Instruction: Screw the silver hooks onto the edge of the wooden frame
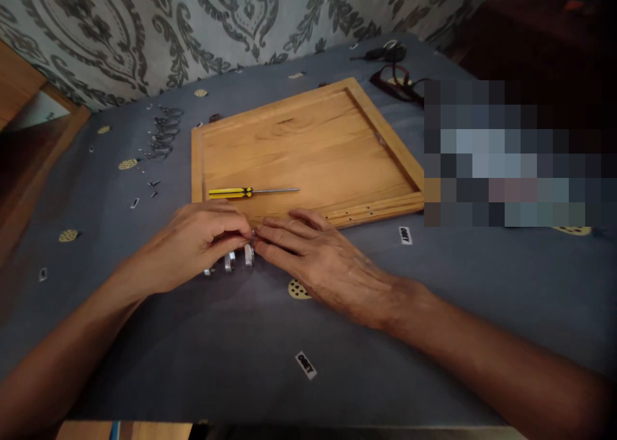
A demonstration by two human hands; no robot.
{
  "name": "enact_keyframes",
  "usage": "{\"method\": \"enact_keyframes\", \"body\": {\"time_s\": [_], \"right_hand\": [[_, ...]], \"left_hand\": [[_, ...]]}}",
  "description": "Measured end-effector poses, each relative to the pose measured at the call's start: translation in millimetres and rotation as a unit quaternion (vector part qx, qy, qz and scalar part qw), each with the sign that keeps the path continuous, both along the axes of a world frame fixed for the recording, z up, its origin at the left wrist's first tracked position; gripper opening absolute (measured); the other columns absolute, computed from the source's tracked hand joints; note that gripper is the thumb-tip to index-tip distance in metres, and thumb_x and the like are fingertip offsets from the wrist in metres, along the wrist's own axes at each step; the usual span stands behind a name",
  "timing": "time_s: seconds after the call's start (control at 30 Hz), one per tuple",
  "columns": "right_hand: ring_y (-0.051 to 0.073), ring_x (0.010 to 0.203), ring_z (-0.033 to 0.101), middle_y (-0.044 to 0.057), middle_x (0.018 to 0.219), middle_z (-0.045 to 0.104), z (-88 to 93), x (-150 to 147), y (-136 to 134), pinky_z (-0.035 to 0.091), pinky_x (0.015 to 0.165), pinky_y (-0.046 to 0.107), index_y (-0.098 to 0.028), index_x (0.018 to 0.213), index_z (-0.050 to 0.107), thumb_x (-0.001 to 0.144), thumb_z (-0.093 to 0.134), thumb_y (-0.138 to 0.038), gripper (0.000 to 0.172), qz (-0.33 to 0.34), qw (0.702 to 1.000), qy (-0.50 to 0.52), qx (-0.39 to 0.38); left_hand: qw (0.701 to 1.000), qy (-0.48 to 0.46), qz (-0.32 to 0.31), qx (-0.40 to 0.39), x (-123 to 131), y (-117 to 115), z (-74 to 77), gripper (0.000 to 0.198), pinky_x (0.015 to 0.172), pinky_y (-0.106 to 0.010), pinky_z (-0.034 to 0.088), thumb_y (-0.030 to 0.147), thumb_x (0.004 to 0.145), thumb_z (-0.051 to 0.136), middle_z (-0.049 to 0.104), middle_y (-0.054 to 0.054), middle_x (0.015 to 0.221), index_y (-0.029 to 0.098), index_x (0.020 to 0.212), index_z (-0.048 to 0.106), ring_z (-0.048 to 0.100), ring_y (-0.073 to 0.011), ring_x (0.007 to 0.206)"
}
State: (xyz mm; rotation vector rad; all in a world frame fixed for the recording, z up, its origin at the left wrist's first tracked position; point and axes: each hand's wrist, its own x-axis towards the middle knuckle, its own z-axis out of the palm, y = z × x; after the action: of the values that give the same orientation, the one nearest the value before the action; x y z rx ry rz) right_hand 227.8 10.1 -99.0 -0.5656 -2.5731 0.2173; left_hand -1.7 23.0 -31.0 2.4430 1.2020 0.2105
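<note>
A framed wooden panel [308, 148] lies flat, with a row of small dark holes along its near edge. At that edge my left hand [207, 237] is closed in a pinch; whatever lies between its fingertips is too small to make out. My right hand [321, 257] meets it there, its fingers closed together with the tips at the same spot, and their contents are hidden. Several shiny metal hooks [249, 255] stick out from the near edge just below my fingertips. A yellow-and-black screwdriver [253, 192] rests on the panel beyond my hands.
Several metal hooks [164, 132] lie in a row on the blue patterned tablecloth [241, 363] at left. Small screws [153, 186] are scattered closer in. Dark-handled scissors [385, 51] and dark-framed glasses [398, 83] lie at the back right. A patterned wall [231, 22] stands behind.
</note>
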Motion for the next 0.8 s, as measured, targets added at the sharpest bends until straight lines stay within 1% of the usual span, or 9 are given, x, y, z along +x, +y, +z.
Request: {"method": "enact_keyframes", "body": {"time_s": [0.17,0.33,0.43,0.53,0.67,0.8], "right_hand": [[0.026,0.132,0.054,0.013,0.136,0.066,2.6,1.1,0.1,0.039,0.111,0.050,-0.013,0.127,0.060,0.097,0.049,-0.005,0.032,0.002,1.000,-0.006,0.002],[0.026,0.130,0.055,0.012,0.137,0.065,4.1,-0.2,1.4,0.040,0.109,0.049,-0.014,0.127,0.059,0.097,0.049,-0.006,0.032,0.002,1.000,-0.011,-0.003],[0.026,0.129,0.056,0.011,0.137,0.065,3.8,-0.1,1.3,0.040,0.109,0.049,-0.015,0.125,0.060,0.097,0.048,-0.005,0.032,-0.001,1.000,-0.016,-0.006],[0.026,0.132,0.054,0.014,0.139,0.063,2.1,0.4,0.8,0.039,0.110,0.051,-0.014,0.128,0.058,0.097,0.050,-0.006,0.033,0.001,1.000,-0.008,-0.008],[0.027,0.133,0.053,0.015,0.141,0.061,0.4,0.0,0.5,0.038,0.111,0.051,-0.014,0.131,0.057,0.098,0.052,-0.010,0.034,0.003,1.000,-0.008,-0.021],[0.026,0.133,0.053,0.014,0.142,0.061,0.1,-0.8,0.6,0.038,0.111,0.051,-0.015,0.131,0.057,0.099,0.050,-0.010,0.034,0.002,1.000,-0.006,-0.023]], "left_hand": [[1.000,-0.008,0.003,-0.010,-0.9,1.3,0.4,0.013,0.070,-0.018,0.041,0.029,0.094,0.059,0.069,0.006,0.082,0.023,0.087,0.068,0.062,-0.0067,0.077],[1.000,0.002,0.019,-0.018,-3.9,0.0,11.2,0.018,0.065,-0.020,0.040,0.039,0.096,0.056,0.070,0.007,0.082,0.028,0.095,0.070,0.062,-0.0075,0.072],[0.999,0.025,0.034,0.013,-5.2,-4.8,15.9,0.022,0.072,-0.023,0.044,0.047,0.094,0.057,0.069,0.005,0.092,0.030,0.102,0.068,0.063,-0.0116,0.083],[0.998,0.055,0.028,0.029,-4.3,-11.8,14.3,0.032,0.081,-0.029,0.048,0.055,0.089,0.060,0.068,0.001,0.105,0.029,0.109,0.063,0.063,-0.0181,0.097],[0.995,0.085,0.007,0.054,-0.7,-20.0,8.4,0.036,0.087,-0.038,0.050,0.053,0.089,0.061,0.067,-0.004,0.111,0.028,0.114,0.057,0.063,-0.0237,0.103],[0.994,0.086,0.003,0.065,1.5,-23.0,5.9,0.040,0.093,-0.045,0.052,0.050,0.089,0.061,0.066,-0.007,0.118,0.027,0.121,0.054,0.063,-0.0274,0.107]]}}
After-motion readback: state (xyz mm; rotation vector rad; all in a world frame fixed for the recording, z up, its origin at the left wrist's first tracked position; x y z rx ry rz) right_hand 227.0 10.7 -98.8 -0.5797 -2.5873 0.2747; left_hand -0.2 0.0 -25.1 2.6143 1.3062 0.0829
